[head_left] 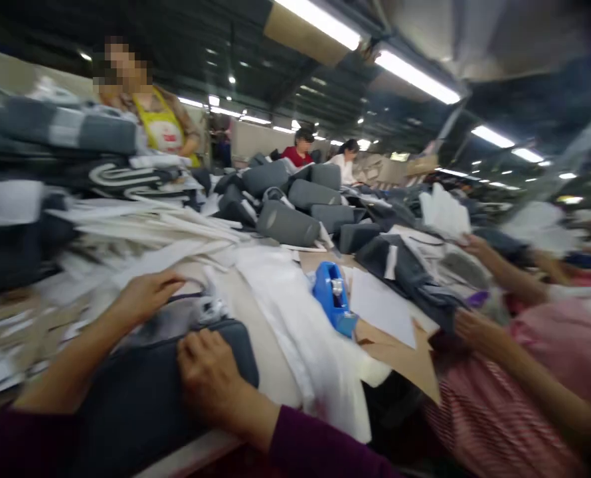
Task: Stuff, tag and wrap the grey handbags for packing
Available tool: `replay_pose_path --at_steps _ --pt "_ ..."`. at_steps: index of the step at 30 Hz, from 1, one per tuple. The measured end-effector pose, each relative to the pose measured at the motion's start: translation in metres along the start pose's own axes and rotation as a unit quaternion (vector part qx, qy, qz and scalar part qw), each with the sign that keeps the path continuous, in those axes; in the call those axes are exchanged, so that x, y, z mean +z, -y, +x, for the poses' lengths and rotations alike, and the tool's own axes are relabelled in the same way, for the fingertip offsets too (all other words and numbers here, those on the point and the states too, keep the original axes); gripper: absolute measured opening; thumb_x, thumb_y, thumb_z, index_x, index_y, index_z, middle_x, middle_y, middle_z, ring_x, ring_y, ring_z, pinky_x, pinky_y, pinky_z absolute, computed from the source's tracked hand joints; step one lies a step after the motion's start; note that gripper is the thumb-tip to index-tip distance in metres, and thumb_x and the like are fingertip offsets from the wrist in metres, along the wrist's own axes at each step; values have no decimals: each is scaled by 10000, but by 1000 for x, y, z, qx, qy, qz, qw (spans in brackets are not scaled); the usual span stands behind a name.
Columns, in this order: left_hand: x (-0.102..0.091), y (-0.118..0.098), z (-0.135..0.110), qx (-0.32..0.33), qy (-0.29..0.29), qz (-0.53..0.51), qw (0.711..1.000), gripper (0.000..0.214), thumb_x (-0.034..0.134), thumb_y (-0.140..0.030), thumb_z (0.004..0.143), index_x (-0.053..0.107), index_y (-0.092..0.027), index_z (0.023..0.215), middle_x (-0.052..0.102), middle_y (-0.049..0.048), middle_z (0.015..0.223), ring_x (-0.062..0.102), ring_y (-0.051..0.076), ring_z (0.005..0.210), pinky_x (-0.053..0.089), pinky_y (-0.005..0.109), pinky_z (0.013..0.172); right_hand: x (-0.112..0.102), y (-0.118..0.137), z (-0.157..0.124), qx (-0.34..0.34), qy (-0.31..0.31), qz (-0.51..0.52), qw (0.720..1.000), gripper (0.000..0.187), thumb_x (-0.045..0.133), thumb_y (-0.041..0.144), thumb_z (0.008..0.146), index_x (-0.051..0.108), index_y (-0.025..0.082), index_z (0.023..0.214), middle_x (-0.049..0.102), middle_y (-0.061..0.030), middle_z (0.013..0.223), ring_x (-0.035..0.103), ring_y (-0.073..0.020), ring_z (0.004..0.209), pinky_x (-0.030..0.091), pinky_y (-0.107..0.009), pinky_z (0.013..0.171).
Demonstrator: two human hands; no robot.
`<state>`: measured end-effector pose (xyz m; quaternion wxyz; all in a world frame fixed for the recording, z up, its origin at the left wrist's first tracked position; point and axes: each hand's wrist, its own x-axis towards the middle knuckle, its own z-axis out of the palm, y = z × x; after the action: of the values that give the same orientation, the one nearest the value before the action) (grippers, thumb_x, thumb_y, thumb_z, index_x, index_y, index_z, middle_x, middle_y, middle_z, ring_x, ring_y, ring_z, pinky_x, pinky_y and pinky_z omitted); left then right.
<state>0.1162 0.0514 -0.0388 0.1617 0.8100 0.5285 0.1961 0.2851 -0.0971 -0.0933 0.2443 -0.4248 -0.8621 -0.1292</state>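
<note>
A dark grey padded fabric piece with a rounded corner lies before me at the table's front edge. My right hand rests on its upper edge, fingers curled over and gripping it. Just beyond that edge, my left hand reaches in from the left with thumb and fingers drawn together. What they pinch, if anything, is too blurred to make out. Under and beside the left fingers lies a crumpled greyish, translucent material.
White cloth strips run along the table's right side. Next to them stand a blue tape dispenser and white paper. Grey padded pieces are heaped behind; white strips pile up left. A co-worker's hand handles dark fabric at right.
</note>
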Motion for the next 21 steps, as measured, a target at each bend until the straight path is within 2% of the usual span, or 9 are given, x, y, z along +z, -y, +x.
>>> replay_pose_path --at_steps 2,4,6,9,11,13,17,19,21 --pt "-23 -6 -20 -28 -42 -13 999 426 430 -438 800 656 -137 1001 701 79 1008 628 247 940 448 336 879 4 2 0 13 -5 11 1000 261 523 135 818 597 87 1064 580 -125 987 493 -225 874 464 -355 750" --pt "-33 -4 -37 -25 -62 -7 998 409 444 -428 793 663 -134 975 692 90 1002 619 239 941 454 334 878 10 3 -2 17 -14 20 1000 335 514 95 799 587 84 1125 578 -150 1045 484 -239 927 458 -370 793" --pt "-31 0 -51 18 -53 27 998 348 492 -400 783 672 -158 957 677 91 1027 591 242 999 434 349 925 13 5 -4 17 -22 25 999 375 516 78 781 586 81 1149 576 -159 1073 477 -250 955 450 -378 815" --pt "-15 1 -58 56 -35 122 990 250 562 -278 736 678 -185 936 652 97 1079 520 292 1100 375 444 982 14 7 -6 15 -22 25 999 388 518 77 772 587 77 1154 574 -163 1079 475 -254 958 445 -379 815" --pt "-3 -5 -54 39 -42 176 983 227 554 -198 715 680 -184 904 652 112 1077 492 332 1121 354 505 966 13 8 -5 15 -18 21 1000 387 512 77 774 583 76 1154 574 -161 1071 475 -251 953 443 -378 813" --pt "8 -12 -45 29 -51 212 976 205 518 -176 745 685 -168 862 663 142 1040 500 355 1108 357 520 943 11 8 -4 17 -16 14 1000 364 507 83 781 584 79 1136 573 -156 1050 477 -246 934 445 -375 800" --pt "26 -14 -20 36 -13 258 965 269 438 -210 842 684 -106 810 686 185 948 578 334 1020 400 440 907 2 5 -2 5 -11 1 1000 228 524 145 813 599 86 1020 562 -119 951 482 -230 851 447 -353 726" --pt "34 -6 -3 16 23 240 970 246 449 -188 843 669 -89 796 697 152 872 623 287 912 428 384 849 -1 1 -1 -19 -5 -2 1000 195 544 210 823 600 87 965 553 -99 914 486 -221 824 442 -341 689" --pt "41 0 18 -18 35 171 984 173 494 -111 793 637 -87 698 680 119 740 633 249 772 445 343 754 -4 -3 1 -42 8 -10 999 216 534 266 846 599 82 938 555 -90 911 495 -215 827 438 -329 671"
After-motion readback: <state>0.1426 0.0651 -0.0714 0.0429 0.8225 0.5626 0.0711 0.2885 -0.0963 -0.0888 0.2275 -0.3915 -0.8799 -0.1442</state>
